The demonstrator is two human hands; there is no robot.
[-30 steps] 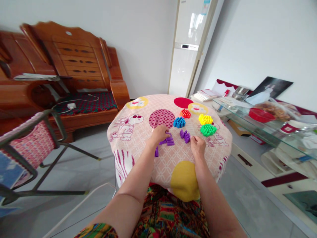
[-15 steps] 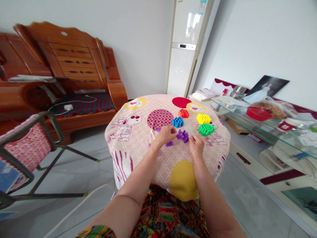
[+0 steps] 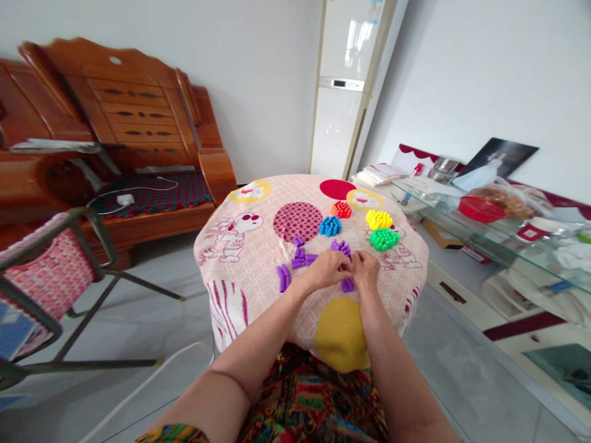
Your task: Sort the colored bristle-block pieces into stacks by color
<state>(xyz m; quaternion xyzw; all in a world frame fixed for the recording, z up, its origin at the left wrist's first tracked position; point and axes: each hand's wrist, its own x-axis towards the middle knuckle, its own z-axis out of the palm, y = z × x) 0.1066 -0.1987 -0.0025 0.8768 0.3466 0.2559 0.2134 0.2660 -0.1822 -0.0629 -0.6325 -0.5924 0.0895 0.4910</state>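
On the round table's patterned cloth (image 3: 258, 271), several purple pieces (image 3: 284, 278) lie flat to the left of my hands. My left hand (image 3: 330, 269) has its fingers curled in beside my right hand (image 3: 365, 268), whose fingers are pinched together. Both touch or nearly touch the purple cluster (image 3: 341, 248); what is between the fingertips is too small to make out. More purple pieces (image 3: 348, 285) show just below the fingers. Beyond stand a blue cluster (image 3: 330, 226), a red one (image 3: 341, 210), a yellow one (image 3: 379, 219) and a green one (image 3: 384, 239).
A glass-topped cabinet (image 3: 466, 227) with a red bowl (image 3: 482, 209), papers and bags runs along the right. At the left are a metal-framed chair (image 3: 50, 264) and a wooden bench (image 3: 138, 117). A tall white appliance (image 3: 339, 123) stands behind the table.
My left hand has moved right and nearer to me, uncovering purple pieces on the left. My hands are now close together, with purple pieces visible beneath them.
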